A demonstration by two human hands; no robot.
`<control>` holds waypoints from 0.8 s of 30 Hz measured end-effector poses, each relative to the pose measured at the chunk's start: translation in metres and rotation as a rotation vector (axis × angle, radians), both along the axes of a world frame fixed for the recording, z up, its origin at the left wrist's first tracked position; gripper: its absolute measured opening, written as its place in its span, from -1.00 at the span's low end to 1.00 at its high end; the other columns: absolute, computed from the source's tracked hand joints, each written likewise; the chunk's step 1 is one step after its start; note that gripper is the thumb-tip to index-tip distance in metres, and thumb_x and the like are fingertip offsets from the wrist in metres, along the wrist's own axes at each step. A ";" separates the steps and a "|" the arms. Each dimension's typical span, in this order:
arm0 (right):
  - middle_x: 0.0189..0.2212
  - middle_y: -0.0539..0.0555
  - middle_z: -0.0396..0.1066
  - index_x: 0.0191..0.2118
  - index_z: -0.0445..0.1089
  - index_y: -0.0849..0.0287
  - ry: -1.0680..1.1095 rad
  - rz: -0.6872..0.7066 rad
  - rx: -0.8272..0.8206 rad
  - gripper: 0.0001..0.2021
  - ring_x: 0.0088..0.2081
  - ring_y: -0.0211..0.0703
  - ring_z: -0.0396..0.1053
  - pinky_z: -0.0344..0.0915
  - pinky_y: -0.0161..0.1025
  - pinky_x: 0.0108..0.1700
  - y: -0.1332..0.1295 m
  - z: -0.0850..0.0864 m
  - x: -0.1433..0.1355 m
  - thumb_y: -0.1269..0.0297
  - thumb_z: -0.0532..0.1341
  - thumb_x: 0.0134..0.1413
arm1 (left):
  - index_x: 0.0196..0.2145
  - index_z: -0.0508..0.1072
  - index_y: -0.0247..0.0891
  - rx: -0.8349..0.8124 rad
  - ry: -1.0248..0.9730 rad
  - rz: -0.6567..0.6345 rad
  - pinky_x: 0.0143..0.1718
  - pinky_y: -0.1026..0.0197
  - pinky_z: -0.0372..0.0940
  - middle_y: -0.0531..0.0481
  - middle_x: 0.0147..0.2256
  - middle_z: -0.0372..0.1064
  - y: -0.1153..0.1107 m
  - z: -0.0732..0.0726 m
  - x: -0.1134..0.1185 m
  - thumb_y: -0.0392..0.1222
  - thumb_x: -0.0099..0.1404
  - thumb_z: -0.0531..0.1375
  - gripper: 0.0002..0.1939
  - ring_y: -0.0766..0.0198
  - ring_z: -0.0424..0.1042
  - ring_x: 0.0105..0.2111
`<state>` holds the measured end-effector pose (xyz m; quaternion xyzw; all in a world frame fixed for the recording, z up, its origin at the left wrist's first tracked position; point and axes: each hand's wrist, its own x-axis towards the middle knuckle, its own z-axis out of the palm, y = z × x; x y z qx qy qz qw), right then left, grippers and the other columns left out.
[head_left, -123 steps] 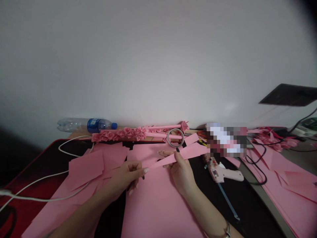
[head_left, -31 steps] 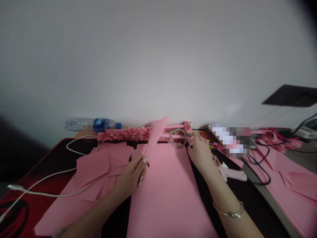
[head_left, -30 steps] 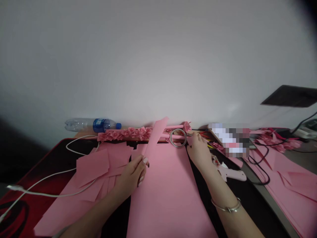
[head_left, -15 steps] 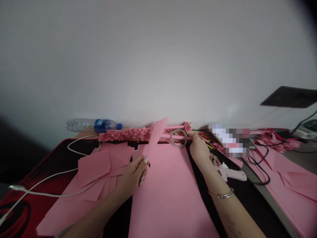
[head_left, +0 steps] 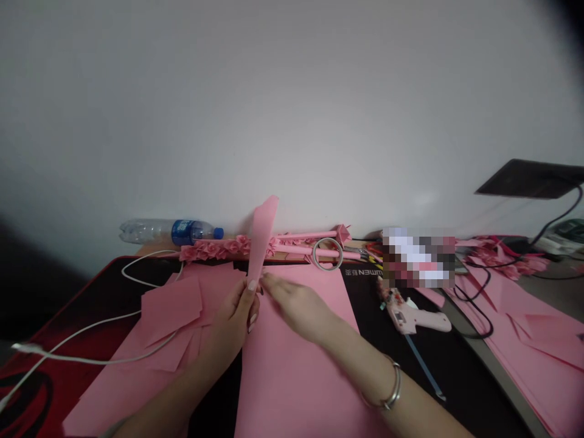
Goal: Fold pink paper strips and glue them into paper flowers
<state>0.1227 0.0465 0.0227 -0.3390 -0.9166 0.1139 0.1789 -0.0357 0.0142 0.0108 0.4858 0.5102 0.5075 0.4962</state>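
Note:
A rolled strip of pink paper [head_left: 262, 237] stands upright, its lower end pinched in my left hand [head_left: 241, 307]. My right hand [head_left: 292, 301] is closed beside it, fingertips at the foot of the roll; whatever they hold is too small to make out. Beneath both hands lies a long pink paper sheet [head_left: 301, 365]. Behind them, pink paper flowers [head_left: 219, 247] and a silver ring-shaped roll [head_left: 327, 253] rest along the wall.
Pink paper squares [head_left: 171, 307] and a white cable [head_left: 104, 360] lie at left, a plastic bottle [head_left: 168, 232] behind. At right are a pink glue gun [head_left: 417, 317], a blue strip [head_left: 424, 367], black cables and more pink paper [head_left: 538, 340].
My right hand has moved left from the tools by the wall to my left hand. The pink roll has turned more upright and shifted left with my left hand.

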 end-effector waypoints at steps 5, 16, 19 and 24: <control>0.17 0.34 0.24 0.18 0.17 0.47 -0.084 0.083 0.144 -0.58 0.15 -0.01 0.25 0.13 -0.14 0.23 0.013 -0.015 -0.044 0.53 -0.03 0.21 | -0.54 0.12 -0.19 0.095 0.048 0.139 -0.59 0.28 0.02 0.17 -0.63 0.01 0.001 0.007 -0.006 0.06 0.41 -0.03 -0.58 0.36 0.02 -0.63; -0.05 0.23 0.43 -0.06 0.40 0.28 -0.079 0.014 -0.090 -0.71 0.06 -0.02 0.30 0.21 -0.13 0.08 0.014 0.020 -0.017 0.45 0.07 0.12 | -0.54 0.17 -0.17 0.122 0.164 0.128 -0.37 0.23 0.14 0.10 -0.56 0.14 0.007 0.004 -0.010 0.03 0.43 -0.05 -0.59 0.27 0.21 -0.48; -0.26 0.04 0.52 -0.22 0.48 0.11 -0.122 -0.357 -0.152 -0.76 -0.21 -0.18 0.44 0.29 -0.32 -0.17 0.024 0.043 0.028 0.43 0.08 0.11 | -0.57 0.19 -0.18 0.077 0.194 0.075 -0.28 0.21 0.17 0.08 -0.57 0.17 0.011 0.001 -0.008 0.09 0.39 -0.03 -0.57 0.23 0.27 -0.41; -0.26 0.26 0.52 -0.13 0.49 0.25 -0.224 -0.866 -0.055 -0.68 -0.19 0.02 0.45 0.26 -0.19 -0.18 0.061 0.051 0.114 0.49 0.04 0.09 | -0.45 0.28 -0.18 0.009 0.220 0.039 -0.37 0.22 0.16 0.10 -0.58 0.17 0.011 0.001 -0.004 0.14 0.32 0.01 -0.63 0.23 0.23 -0.48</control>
